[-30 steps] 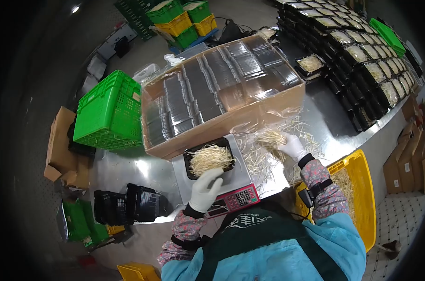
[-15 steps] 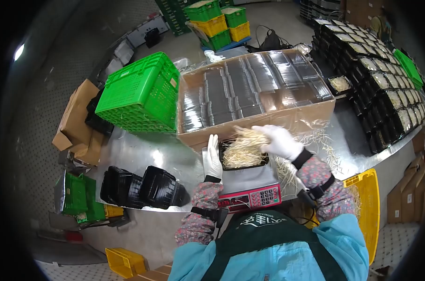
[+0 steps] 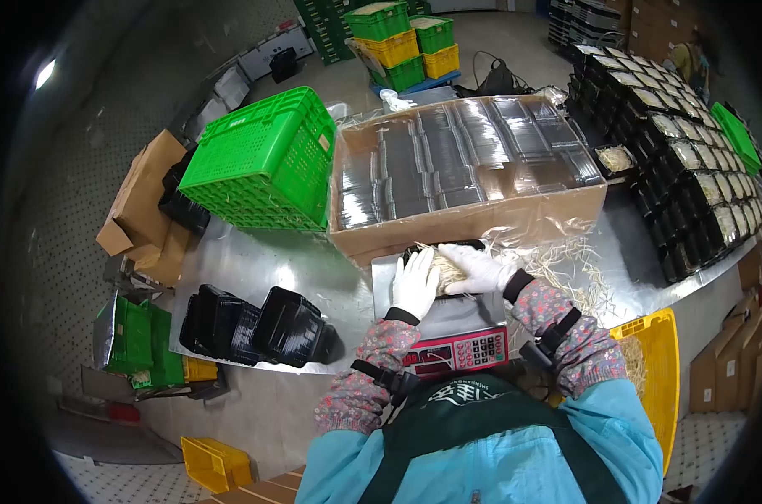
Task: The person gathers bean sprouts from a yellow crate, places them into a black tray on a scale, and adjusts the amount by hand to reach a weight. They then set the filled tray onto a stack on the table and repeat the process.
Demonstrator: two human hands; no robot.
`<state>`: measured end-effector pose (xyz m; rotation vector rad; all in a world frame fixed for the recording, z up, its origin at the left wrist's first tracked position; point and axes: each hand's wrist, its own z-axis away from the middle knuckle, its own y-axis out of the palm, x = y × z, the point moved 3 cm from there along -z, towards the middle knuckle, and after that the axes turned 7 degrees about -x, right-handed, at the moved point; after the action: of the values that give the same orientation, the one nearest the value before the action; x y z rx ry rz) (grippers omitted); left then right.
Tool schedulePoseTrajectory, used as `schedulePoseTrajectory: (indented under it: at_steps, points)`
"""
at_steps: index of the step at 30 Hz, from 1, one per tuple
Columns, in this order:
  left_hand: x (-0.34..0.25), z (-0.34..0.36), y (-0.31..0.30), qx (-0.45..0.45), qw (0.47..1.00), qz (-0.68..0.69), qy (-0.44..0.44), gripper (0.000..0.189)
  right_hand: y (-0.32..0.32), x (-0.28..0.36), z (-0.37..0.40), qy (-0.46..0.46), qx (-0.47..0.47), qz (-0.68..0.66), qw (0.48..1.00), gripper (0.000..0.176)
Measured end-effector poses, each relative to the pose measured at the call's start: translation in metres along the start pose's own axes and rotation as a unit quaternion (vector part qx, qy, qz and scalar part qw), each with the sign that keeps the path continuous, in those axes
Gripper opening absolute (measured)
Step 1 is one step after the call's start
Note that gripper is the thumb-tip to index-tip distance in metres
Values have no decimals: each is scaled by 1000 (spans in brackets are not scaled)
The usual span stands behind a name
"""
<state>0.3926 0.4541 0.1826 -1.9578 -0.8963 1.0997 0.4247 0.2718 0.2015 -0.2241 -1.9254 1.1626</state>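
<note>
My left hand [image 3: 416, 284], in a white glove, lies with fingers stretched out on the left side of a heap of pale, thin sprouts [image 3: 448, 275]. From the right, my gloved right hand [image 3: 480, 270] presses flat on the same heap, fingers extended. Beneath both hands is a black plastic tray [image 3: 479, 244], mostly covered by them. It rests on the metal platform of a digital scale [image 3: 457, 353] with a red keypad panel. The digits on its display are too blurred to read.
A cardboard box [image 3: 473, 223] of clear plastic lids stands behind the scale. Loose sprouts [image 3: 578, 273] lie to the right. Empty black trays [image 3: 284, 328] and a green crate [image 3: 259, 160] are left. Filled trays [image 3: 692, 160] rise at right, above a yellow crate [image 3: 662, 370].
My right hand has let go of its bunch of sprouts and now lies flat on the heap. My left hand has moved from the tray's side onto the sprouts.
</note>
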Motion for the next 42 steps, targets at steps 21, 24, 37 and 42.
schedulePoseTrajectory:
  at_steps: [21, 24, 37, 42]
  points:
    - [-45, -28, -10, 54, 989, -42, 134, 64, -59, 28, 15, 116, 6, 222, 968, 97]
    - [-31, -23, -2, 62, 988, 4, 142, 65, -47, 9, 17, 111, 65, 227, 965, 71]
    - [-37, -39, -4, 102, 990, 0, 98, 83, -72, -18, 47, 62, -83, 208, 973, 25]
    - [-28, -36, -29, 48, 989, 105, 93, 97, -120, -24, 83, 82, -123, 178, 973, 26]
